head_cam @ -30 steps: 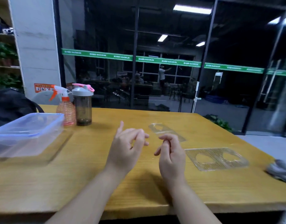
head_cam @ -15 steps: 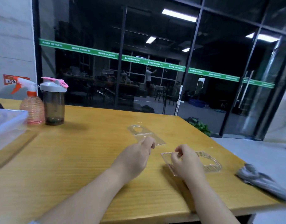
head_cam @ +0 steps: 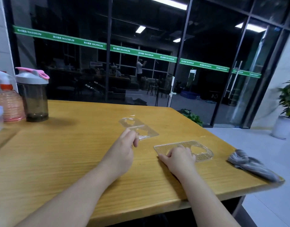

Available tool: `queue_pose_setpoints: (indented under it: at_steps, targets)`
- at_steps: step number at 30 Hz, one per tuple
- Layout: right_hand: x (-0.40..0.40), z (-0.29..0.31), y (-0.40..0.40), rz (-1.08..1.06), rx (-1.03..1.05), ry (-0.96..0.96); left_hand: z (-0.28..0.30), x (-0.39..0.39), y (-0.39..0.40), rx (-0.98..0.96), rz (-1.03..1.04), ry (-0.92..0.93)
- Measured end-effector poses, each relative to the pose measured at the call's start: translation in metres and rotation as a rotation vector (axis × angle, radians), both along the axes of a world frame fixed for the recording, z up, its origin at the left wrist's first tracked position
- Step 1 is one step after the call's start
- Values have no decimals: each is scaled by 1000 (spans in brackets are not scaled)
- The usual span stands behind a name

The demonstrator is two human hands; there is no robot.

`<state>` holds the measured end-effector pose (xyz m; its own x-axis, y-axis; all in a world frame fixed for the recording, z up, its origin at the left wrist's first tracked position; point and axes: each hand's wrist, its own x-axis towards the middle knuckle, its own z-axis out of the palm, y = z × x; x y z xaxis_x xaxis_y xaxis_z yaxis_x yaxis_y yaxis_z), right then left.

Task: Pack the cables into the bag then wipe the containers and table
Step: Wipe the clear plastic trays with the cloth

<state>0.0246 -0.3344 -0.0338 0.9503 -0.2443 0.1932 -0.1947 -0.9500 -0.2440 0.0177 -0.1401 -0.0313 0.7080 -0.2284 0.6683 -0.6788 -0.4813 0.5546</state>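
Our hands have come down from mid-air onto the clear trays: the left hand (head_cam: 124,148) pinches the upper tray (head_cam: 146,133) at centre frame, the right hand (head_cam: 180,157) curls its fingers (head_cam: 169,155) on the lower-right tray (head_cam: 201,153). We judge wiping comes next; the grey cloth (head_cam: 250,164) lies untouched at the tabletop (head_cam: 59,153) edge.

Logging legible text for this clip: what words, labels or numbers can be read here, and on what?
"MAXIMUM": repeated in white along the green strip across the glass wall, each preceded by characters too small to read.
"AIR": partial white lettering seen through the glass; the rest is unreadable.
No readable text on the tumbler or spray bottle.
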Motion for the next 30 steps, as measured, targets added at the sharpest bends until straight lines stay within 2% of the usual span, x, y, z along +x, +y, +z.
queue_pose_setpoints:
  at_steps: [6, 11, 15, 20, 25, 30]
  targets:
    - [-4, 1, 1, 13, 24, -74, 0, -4, -2, 22, -7, 36]
    - [-9, 6, 1, 43, 131, -165, 2, -6, -1, 7, 36, 49]
    - [-10, 6, -2, 4, 143, -296, 5, -9, -2, 1, 44, 67]
    - [-10, 2, -7, -25, 80, -79, 5, -11, -2, 12, 50, 60]
    - [-5, 5, -4, 18, 74, -8, 5, -11, -2, 16, 55, 74]
    - [9, 22, 2, 77, -9, 212, 6, -11, -1, 11, 59, 73]
